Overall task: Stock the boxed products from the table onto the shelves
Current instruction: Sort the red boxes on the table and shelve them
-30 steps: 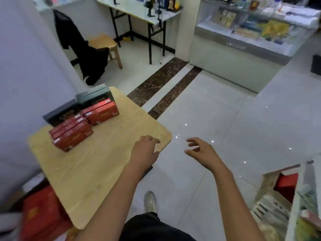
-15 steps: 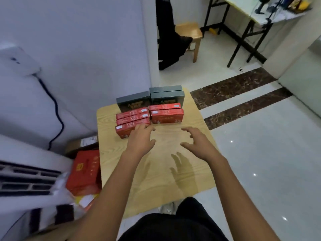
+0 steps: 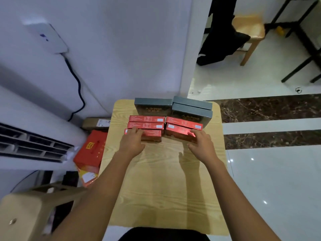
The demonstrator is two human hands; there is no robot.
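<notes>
Several flat red boxes stand in two rows on the small wooden table [image 3: 165, 180], with three grey boxes [image 3: 152, 105] behind them against the wall. My left hand [image 3: 132, 143] grips the left end of the nearest left red box [image 3: 152, 133], fingers over its top. My right hand [image 3: 202, 145] grips the right end of the nearest right red box [image 3: 178, 133], with its fingers on top and the thumb at the front face. Two more red boxes [image 3: 145, 125] stand behind the left one, and one more [image 3: 184, 122] behind the right one. No shelves are in view.
A white air-conditioner unit [image 3: 31, 145] stands at the left. A red carton [image 3: 92, 150] and a cardboard box [image 3: 97, 122] lie on the floor beside the table. A beige plastic stool [image 3: 22, 214] is at lower left. At the back right a wooden stool [image 3: 250, 26] carries a black garment [image 3: 220, 40].
My view swung left from the shop floor to face the table. Both hands moved forward from above the tabletop onto the nearest red boxes and closed on them.
</notes>
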